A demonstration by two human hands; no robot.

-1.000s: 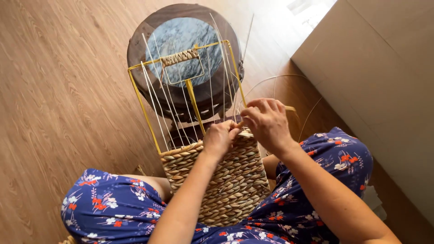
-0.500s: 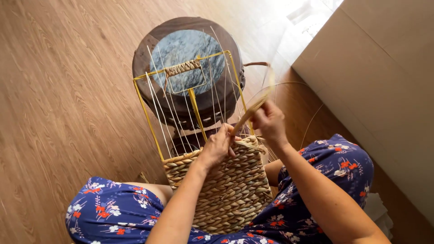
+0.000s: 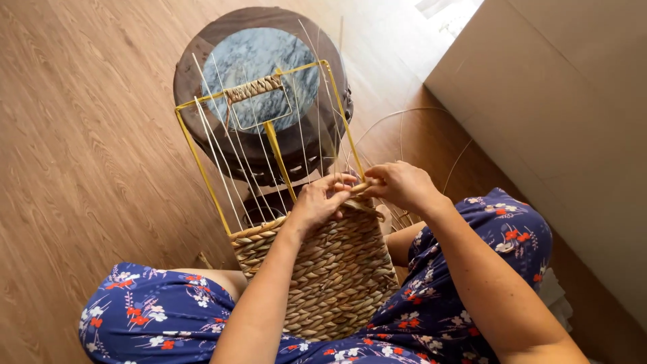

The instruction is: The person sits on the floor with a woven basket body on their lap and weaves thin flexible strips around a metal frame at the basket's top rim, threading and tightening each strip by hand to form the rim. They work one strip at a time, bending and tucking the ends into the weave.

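Note:
A half-woven basket (image 3: 323,269) of tan braided fibre rests on my lap, built on a yellow wire frame (image 3: 202,162) with thin pale upright stakes (image 3: 232,155). My left hand (image 3: 320,202) presses on the top edge of the weave, fingers pinching a fibre strand (image 3: 359,187). My right hand (image 3: 402,185) grips the same strand just to the right, at the frame's right post. Both hands meet at the top row of weaving. A woven handle wrap (image 3: 253,88) sits on the frame's top bar.
A round dark wooden stool with a blue-grey marble top (image 3: 259,74) stands beyond the basket on the wood floor (image 3: 87,135). Loose thin reeds (image 3: 404,118) curl on the floor at right. A beige wall or cabinet (image 3: 566,108) rises on the right.
My right hand has come down from a raised pull and now sits level with the left at the weave's top edge. The view has shifted slightly.

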